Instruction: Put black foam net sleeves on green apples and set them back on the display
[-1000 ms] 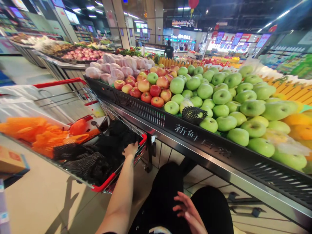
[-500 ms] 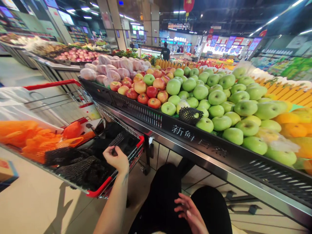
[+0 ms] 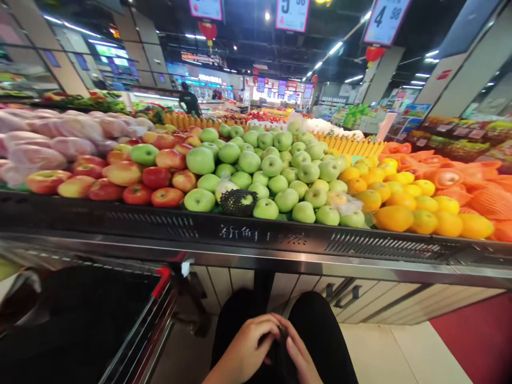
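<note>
My left hand (image 3: 246, 349) and my right hand (image 3: 296, 354) are together low in the view, over my black trousers. Both pinch a small black net sleeve (image 3: 280, 352) between them; most of it is hidden by the fingers. To the left stands a red-rimmed shopping cart (image 3: 162, 280) filled with black netting. In front of me runs a fruit stand (image 3: 248, 234) piled with green apples (image 3: 272, 165), red apples (image 3: 138, 193) and oranges (image 3: 394, 217). One green apple in a black net sleeve (image 3: 239, 201) lies at the stand's front edge.
Bagged pink fruit (image 3: 60, 138) lies at the far left of the stand, orange net-wrapped fruit (image 3: 480, 192) at the right. Price signs (image 3: 292, 13) hang overhead. A person in dark clothes (image 3: 188, 101) stands far behind the display. Tiled floor and a red mat (image 3: 476, 341) lie at right.
My left hand left the cart with a black net sleeve and came to my lap, where the right hand joined it. My view swung right and now faces the stand squarely.
</note>
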A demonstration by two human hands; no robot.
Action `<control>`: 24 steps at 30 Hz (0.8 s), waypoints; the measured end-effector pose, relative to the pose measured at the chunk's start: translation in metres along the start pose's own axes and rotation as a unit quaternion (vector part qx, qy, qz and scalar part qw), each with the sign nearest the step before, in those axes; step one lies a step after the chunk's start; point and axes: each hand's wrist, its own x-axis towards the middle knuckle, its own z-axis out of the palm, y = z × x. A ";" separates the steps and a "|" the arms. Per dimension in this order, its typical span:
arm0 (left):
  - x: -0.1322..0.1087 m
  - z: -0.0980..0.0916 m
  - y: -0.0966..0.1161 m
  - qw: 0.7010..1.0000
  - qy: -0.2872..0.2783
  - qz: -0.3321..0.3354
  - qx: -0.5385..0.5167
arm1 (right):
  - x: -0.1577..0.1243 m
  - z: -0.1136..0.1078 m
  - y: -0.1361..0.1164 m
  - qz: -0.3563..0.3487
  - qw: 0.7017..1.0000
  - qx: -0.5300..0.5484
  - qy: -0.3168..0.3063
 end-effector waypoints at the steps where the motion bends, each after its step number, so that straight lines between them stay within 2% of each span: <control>1: 0.001 -0.002 -0.002 1.000 0.016 -0.002 -0.006 | -0.001 -0.003 0.001 -0.012 1.000 -0.010 0.014; 4: 0.000 -0.012 -0.006 0.999 0.032 0.000 -0.011 | 0.002 -0.009 0.011 -0.037 0.996 0.004 0.077; 6: -0.002 -0.017 -0.009 0.999 0.013 -0.008 -0.033 | 0.007 -0.010 0.011 -0.034 0.996 0.006 0.083; 11: -0.005 -0.016 -0.022 0.991 -0.040 -0.079 -0.104 | 0.017 -0.016 -0.024 -0.001 0.996 -0.030 0.079; 14: -0.008 -0.006 -0.028 0.982 -0.089 -0.150 -0.071 | 0.021 -0.021 -0.043 0.018 0.995 0.029 0.091; 16: -0.008 0.001 -0.031 0.980 -0.108 -0.162 -0.044 | 0.021 -0.022 -0.044 0.035 0.993 0.075 0.083; 18: -0.005 0.006 -0.034 0.983 -0.089 -0.136 -0.090 | 0.019 -0.022 -0.035 0.044 0.990 0.108 0.080; 21: 0.009 0.008 -0.036 0.966 0.016 -0.091 -0.242 | 0.013 -0.021 -0.021 0.044 0.990 0.099 0.088; 22: 0.014 0.008 -0.036 0.956 0.046 -0.083 -0.276 | 0.012 -0.022 -0.021 0.043 0.992 0.084 0.080; 24: 0.023 0.012 -0.036 0.948 0.067 -0.087 -0.299 | 0.013 -0.023 -0.030 0.030 0.996 0.056 0.058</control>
